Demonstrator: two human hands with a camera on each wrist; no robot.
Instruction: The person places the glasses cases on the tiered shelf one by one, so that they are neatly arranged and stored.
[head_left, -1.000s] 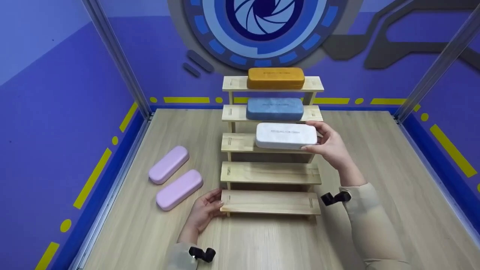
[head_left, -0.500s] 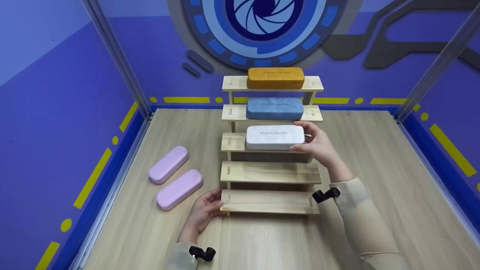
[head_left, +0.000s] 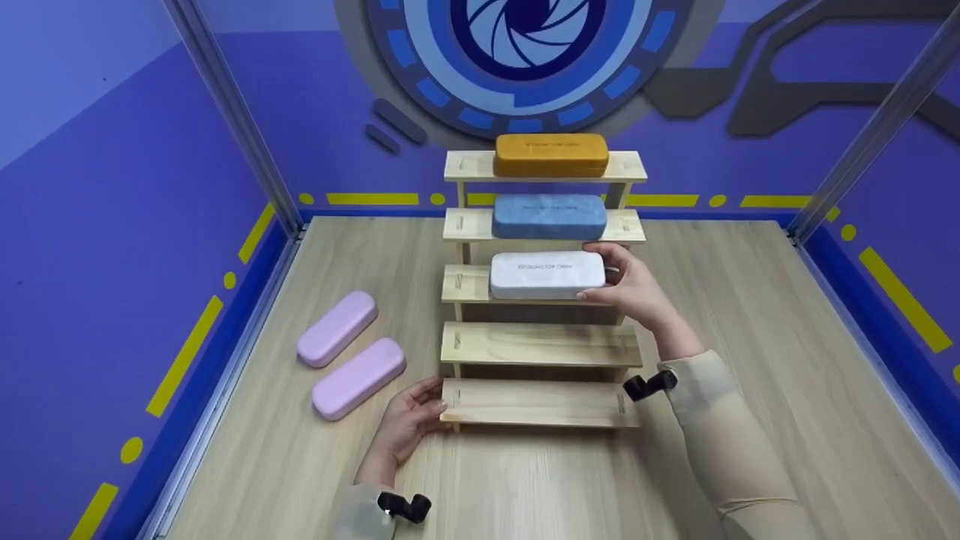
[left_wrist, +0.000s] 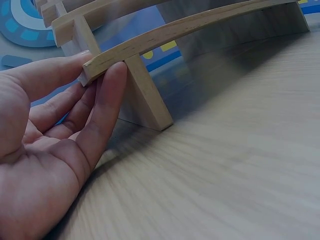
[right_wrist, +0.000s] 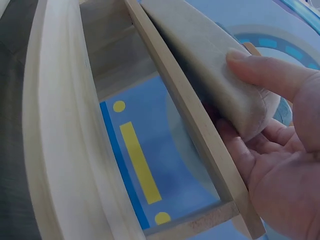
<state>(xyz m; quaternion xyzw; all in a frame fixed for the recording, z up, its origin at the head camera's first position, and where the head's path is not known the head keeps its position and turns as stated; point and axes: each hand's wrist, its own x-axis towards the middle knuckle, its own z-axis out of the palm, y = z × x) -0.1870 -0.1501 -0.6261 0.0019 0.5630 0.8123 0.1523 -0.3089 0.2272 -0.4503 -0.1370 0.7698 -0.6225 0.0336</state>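
Note:
A white glasses case [head_left: 546,274] with small lettering lies over the third tier of a stepped wooden display stand [head_left: 540,401]. My right hand [head_left: 637,291] grips its right end, thumb on the near side and fingers behind and under. In the right wrist view, the case [right_wrist: 215,65] shows close above the shelf board, with fingertips between them. My left hand [head_left: 409,421] pinches the left end of the lowest board, as the left wrist view shows: thumb on top [left_wrist: 55,75], fingers below. A blue case [head_left: 549,217] and a mustard-yellow case [head_left: 551,156] sit on the two upper tiers.
Two pink glasses cases [head_left: 360,379] lie slanted on the wooden table [head_left: 247,465], left of the stand. Purple-blue printed walls [head_left: 375,135] enclose the table at the back and sides, with metal posts [head_left: 247,127] at the corners.
My right hand has carried the white case left and slightly down over the third tier, mostly in the first half second. The left hand has stayed in place.

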